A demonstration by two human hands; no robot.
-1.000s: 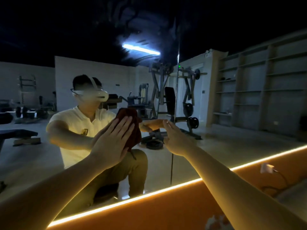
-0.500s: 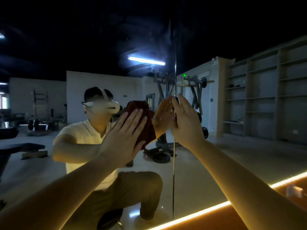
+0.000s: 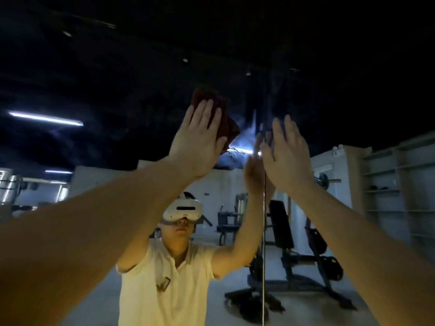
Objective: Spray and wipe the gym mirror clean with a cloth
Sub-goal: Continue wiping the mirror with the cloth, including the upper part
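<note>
Your left hand, fingers straight and spread, presses the dark red folded cloth flat against the large gym wall mirror, high up, so the whole palm drives the wipe. Your right hand, flat and empty, sits beside the vertical panel seam, probably as a brace.

The left arm and right arm extend forward and upward, the left hand flat with fingers straight and together, palm facing away, the right hand flat beside it, fingers straight and slightly spread.
</note>
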